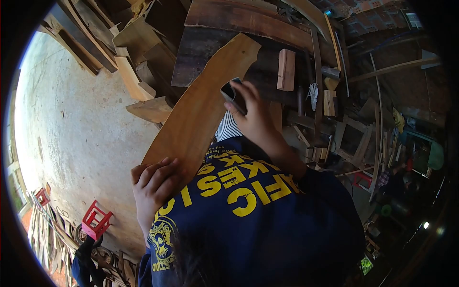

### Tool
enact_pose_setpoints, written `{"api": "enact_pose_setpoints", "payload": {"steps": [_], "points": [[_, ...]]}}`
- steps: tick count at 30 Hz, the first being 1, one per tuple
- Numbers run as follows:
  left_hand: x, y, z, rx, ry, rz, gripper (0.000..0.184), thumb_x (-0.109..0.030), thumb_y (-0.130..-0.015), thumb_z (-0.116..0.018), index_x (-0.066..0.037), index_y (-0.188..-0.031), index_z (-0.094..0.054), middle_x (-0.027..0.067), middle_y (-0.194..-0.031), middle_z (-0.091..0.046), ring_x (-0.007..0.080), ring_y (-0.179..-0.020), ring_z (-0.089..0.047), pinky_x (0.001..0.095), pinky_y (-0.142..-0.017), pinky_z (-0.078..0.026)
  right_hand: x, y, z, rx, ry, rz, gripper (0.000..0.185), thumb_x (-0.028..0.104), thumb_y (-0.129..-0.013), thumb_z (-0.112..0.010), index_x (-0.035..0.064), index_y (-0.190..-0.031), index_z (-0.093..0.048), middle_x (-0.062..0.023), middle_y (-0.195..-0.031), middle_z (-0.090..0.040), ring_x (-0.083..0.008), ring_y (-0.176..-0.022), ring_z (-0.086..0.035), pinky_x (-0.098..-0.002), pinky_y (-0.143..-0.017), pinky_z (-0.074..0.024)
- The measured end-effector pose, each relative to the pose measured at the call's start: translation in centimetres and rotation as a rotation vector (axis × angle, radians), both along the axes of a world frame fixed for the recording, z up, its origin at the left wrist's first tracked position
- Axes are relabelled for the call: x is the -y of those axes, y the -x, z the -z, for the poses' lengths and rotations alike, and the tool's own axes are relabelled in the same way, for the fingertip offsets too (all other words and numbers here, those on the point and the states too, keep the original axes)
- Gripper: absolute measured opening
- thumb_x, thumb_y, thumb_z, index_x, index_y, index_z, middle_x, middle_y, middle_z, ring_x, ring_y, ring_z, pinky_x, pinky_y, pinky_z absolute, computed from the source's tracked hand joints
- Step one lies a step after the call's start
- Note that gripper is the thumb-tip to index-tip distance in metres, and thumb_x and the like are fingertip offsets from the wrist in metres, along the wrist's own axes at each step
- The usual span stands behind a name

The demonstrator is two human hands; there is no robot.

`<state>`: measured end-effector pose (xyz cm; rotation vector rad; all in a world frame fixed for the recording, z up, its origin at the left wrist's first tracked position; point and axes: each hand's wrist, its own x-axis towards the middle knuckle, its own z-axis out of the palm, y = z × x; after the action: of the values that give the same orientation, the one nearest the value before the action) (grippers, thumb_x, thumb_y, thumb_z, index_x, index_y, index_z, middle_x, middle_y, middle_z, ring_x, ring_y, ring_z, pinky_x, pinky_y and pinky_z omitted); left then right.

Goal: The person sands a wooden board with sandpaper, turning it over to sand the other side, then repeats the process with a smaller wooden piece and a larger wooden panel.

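A long, curved wooden board slants from my chest up toward the dark workbench, its far end notched and shaped. My left hand grips the near end, fingers curled over the top face. On the board's right edge, nearer the far end, my right hand pinches a dark, bent sheet that looks like sandpaper. Part of this sheet is hidden behind the fingers. Against my navy shirt with yellow lettering, the near end of the board is partly covered by my left hand.
Ahead, a dark plank surface carries a rectangular wood block. Offcuts stack at the upper left beside the concrete floor. A red plastic stool stands lower left, and assorted timber clutters the right side.
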<state>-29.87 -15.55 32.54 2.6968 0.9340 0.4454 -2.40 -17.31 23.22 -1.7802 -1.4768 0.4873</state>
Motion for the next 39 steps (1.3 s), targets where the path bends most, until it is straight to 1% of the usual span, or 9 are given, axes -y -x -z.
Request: {"api": "enact_pose_setpoints", "payload": {"steps": [3,6,13,15,19,24,34,36,39], "points": [[-0.1,-0.1,-0.2,-0.014,-0.01,0.013,0.02,-0.021,-0.068,-0.071,-0.017,-0.088,-0.07,-0.0025,-0.106,-0.067,0.0137,-0.102,-0.06,0.0334,-0.086,-0.039,1.4,2.3,-1.0,0.149,0.029,-0.118,0.051,0.017,-0.077,-0.07,0.0029,-0.123,-0.052,-0.0195,-0.138,-0.036,-0.0385,-0.126,-0.041,-0.0461,-0.098,-0.0362],[-0.3,-0.1,-0.2,-0.022,-0.026,0.019,0.019,-0.02,-0.068,-0.071,-0.017,-0.087,-0.07,-0.0025,-0.105,-0.067,0.0136,-0.101,-0.06,0.0331,-0.085,-0.039,1.5,3.1,-0.2,0.234,0.046,-0.2,0.055,0.02,-0.077,-0.067,0.001,-0.126,-0.051,-0.026,-0.149,-0.016,-0.0475,-0.137,-0.015,-0.0589,-0.106,-0.0159],[-0.4,0.1,0.0,-0.008,-0.023,0.023,0.013,-0.017,-0.067,-0.073,-0.016,-0.079,-0.068,-0.0022,-0.103,-0.068,0.0131,-0.1,-0.061,0.0328,-0.084,-0.039,0.9,4.8,1.0,0.324,0.098,-0.102,0.077,0.042,-0.084,-0.058,0.0006,-0.142,-0.029,-0.0368,-0.145,-0.009,-0.059,-0.133,-0.008,-0.0686,-0.103,-0.0087],[-0.5,0.2,0.2,-0.021,-0.024,0.013,0.013,-0.016,-0.067,-0.074,-0.015,-0.078,-0.067,-0.0019,-0.103,-0.068,0.0134,-0.1,-0.061,0.033,-0.085,-0.039,0.6,5.3,2.1,0.063,0.142,-0.093,0.087,0.043,-0.084,-0.058,0.003,-0.147,-0.014,-0.0381,-0.145,-0.007,-0.0616,-0.131,-0.005,-0.0716,-0.1,-0.009],[-0.6,0.4,0.0,-0.075,-0.011,-0.015,0.011,-0.014,-0.067,-0.073,-0.013,-0.076,-0.066,-0.0009,-0.102,-0.068,0.0148,-0.1,-0.061,0.0347,-0.087,-0.04,0.2,6.0,2.9,0.032,0.134,-0.089,0.086,0.04,-0.084,-0.059,0.0076,-0.148,-0.012,-0.0372,-0.146,-0.007,-0.0629,-0.13,-0.005,-0.0729,-0.099,-0.0097],[-0.5,0.7,0.4,-0.045,0.007,-0.027,0.012,-0.013,-0.066,-0.072,-0.012,-0.076,-0.065,0.0008,-0.103,-0.067,0.0168,-0.102,-0.06,0.0366,-0.088,-0.041,-0.1,6.3,3.1,0.006,0.152,-0.017,0.073,0.03,-0.086,-0.059,0.014,-0.147,-0.023,-0.0368,-0.146,-0.009,-0.0622,-0.131,-0.008,-0.0701,-0.1,-0.0117],[-0.2,1.0,0.7,-0.058,0.05,0.007,0.019,-0.017,-0.065,-0.072,-0.014,-0.083,-0.068,0.0006,-0.104,-0.067,0.0168,-0.103,-0.059,0.037,-0.091,-0.039,-3.2,5.2,4.5,-0.065,0.365,0.164,0.063,0.037,-0.085,-0.058,0.0199,-0.142,-0.036,-0.0349,-0.146,-0.011,-0.0658,-0.128,-0.009,-0.0768,-0.093,-0.0199],[0.1,0.7,0.8,-0.047,0.053,0.008,0.019,-0.018,-0.066,-0.073,-0.015,-0.084,-0.069,0.0001,-0.104,-0.067,0.0163,-0.103,-0.059,0.0367,-0.091,-0.039,-4.2,3.6,6.4,-0.265,0.378,0.306,0.062,0.038,-0.085,-0.058,0.0208,-0.141,-0.037,-0.0349,-0.146,-0.009,-0.0686,-0.125,-0.01,-0.0772,-0.091,-0.022],[0.4,0.8,1.2,-0.026,0.048,0.008,0.017,-0.021,-0.068,-0.074,-0.015,-0.084,-0.069,-0.0011,-0.104,-0.067,0.0147,-0.103,-0.059,0.036,-0.09,-0.039,-6.2,-0.2,9.0,-0.273,0.289,0.349,0.053,0.03,-0.087,-0.055,0.0076,-0.134,-0.045,-0.0337,-0.134,-0.039,-0.0493,-0.121,-0.044,-0.0558,-0.097,-0.0381]]}}
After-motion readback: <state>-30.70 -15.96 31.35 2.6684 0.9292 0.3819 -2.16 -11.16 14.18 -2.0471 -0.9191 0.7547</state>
